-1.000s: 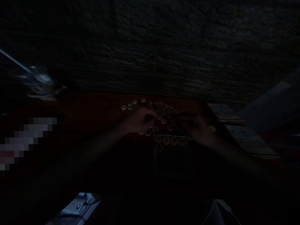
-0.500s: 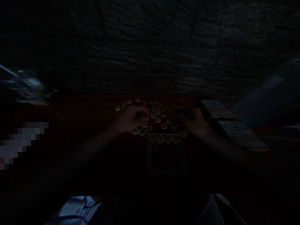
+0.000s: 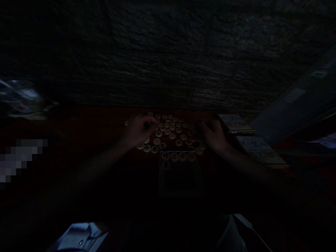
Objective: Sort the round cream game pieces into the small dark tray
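Note:
Round pieces [image 3: 172, 136] with characters on some of them lie scattered over the dark reddish table [image 3: 86, 122]. Nearer to me is a shallow square box [image 3: 160, 178], with a row of pieces along its far side and one more below the row's left end. My left hand [image 3: 139, 129] is at the left of the scattered pieces, its fingers curled together; what they hold, if anything, is too dark to tell. At the right side of the pieces is my right hand [image 3: 213, 134], its fingers bent down and lost in shadow.
Two boxes with writing on top, one farther [image 3: 235, 122] and one nearer [image 3: 259, 148], stand to the right. A stone wall [image 3: 162, 66] rises behind the table. On the far left is a blurred clear container [image 3: 23, 99].
The view has shifted, so most things sit a little farther left. My left hand has lifted slightly and uncovered a marked piece; my right hand's fingers have drawn in.

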Available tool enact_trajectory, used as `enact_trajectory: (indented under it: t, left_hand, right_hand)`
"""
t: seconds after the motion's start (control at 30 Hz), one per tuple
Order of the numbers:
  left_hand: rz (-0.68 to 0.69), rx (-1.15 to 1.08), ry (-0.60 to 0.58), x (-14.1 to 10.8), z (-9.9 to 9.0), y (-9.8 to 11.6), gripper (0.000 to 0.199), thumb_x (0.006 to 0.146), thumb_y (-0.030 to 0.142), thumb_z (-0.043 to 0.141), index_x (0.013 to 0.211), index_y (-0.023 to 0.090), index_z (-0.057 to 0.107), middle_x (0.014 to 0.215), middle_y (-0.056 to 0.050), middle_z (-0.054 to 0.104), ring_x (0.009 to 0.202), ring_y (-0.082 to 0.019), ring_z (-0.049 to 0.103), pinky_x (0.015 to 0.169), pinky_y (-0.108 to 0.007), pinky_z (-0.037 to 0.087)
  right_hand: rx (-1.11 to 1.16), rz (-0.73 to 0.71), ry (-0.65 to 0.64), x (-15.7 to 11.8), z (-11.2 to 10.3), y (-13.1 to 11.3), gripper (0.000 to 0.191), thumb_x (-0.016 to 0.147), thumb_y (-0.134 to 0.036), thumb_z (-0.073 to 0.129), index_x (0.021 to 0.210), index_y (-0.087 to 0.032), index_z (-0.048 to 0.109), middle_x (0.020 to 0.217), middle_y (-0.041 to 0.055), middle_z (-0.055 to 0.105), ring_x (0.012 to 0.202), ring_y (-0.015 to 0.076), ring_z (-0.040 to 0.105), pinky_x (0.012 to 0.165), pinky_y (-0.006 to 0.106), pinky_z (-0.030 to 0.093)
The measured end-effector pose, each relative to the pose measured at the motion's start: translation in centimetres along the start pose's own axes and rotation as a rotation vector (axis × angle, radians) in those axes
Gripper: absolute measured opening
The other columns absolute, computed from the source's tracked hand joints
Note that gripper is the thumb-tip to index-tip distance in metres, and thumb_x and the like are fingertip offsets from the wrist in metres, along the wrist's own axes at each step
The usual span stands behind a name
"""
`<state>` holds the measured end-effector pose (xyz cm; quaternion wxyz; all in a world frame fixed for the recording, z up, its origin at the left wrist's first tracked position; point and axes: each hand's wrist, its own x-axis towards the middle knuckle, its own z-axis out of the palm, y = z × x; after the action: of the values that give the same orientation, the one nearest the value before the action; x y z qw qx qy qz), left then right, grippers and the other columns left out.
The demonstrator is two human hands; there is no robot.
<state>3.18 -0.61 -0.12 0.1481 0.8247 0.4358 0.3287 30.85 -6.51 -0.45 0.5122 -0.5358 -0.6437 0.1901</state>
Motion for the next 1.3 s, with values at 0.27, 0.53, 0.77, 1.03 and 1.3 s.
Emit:
enact_trajectory:
  t: [0.27,0.53,0.77,1.03,1.3]
  left_hand:
    - [0.001,-0.008,-0.038,-0.05,-0.05,0.35,0.019,0.088,0.024,0.059,0.091,0.020,0.077,0.091,-0.004,0.080,0.082,-0.020,0.073,0.073,-0.031,0.052]
    - [0.073,-0.020,-0.051,-0.25,0.12,0.25,0.020,0.087,0.024,0.058,0.089,0.020,0.078,0.088,-0.002,0.081,0.080,-0.019,0.073,0.070,-0.028,0.053]
    - [0.090,-0.001,-0.055,-0.26,0.08,0.33,0.019,0.088,0.026,0.058,0.087,0.020,0.077,0.085,-0.002,0.080,0.076,-0.017,0.072,0.069,-0.028,0.052]
    - [0.092,-0.031,-0.069,-0.26,0.26,0.16,0.018,0.088,0.023,0.058,0.089,0.020,0.076,0.088,-0.002,0.080,0.079,-0.018,0.072,0.074,-0.029,0.054]
    - [0.138,-0.074,-0.128,-0.35,0.38,0.10,0.018,0.086,0.025,0.059,0.086,0.020,0.075,0.083,-0.002,0.079,0.076,-0.018,0.072,0.067,-0.028,0.052]
  right_hand:
    - [-0.025,-0.017,-0.066,-0.05,-0.04,-0.42,0.030,0.087,-0.033,0.052,0.059,-0.020,0.054,0.058,-0.0013,0.053,0.054,0.0128,0.049,0.052,0.025,0.038]
    - [-0.026,0.033,-0.077,-0.17,0.09,-0.30,0.029,0.088,-0.031,0.054,0.062,-0.019,0.061,0.062,0.0012,0.062,0.056,0.0150,0.057,0.052,0.025,0.042]
    - [-0.049,0.035,-0.106,-0.22,-0.06,-0.31,0.030,0.090,-0.032,0.053,0.069,-0.017,0.069,0.065,0.0031,0.067,0.058,0.0157,0.061,0.051,0.025,0.042]
    - [-0.030,0.023,-0.100,-0.30,0.08,-0.29,0.031,0.089,-0.035,0.054,0.072,-0.017,0.071,0.069,0.0041,0.069,0.060,0.0162,0.061,0.053,0.025,0.043]
    - [-0.019,0.026,-0.097,-0.26,0.08,0.10,0.028,0.088,-0.034,0.055,0.071,-0.017,0.070,0.066,0.0026,0.068,0.060,0.0162,0.062,0.053,0.025,0.044]
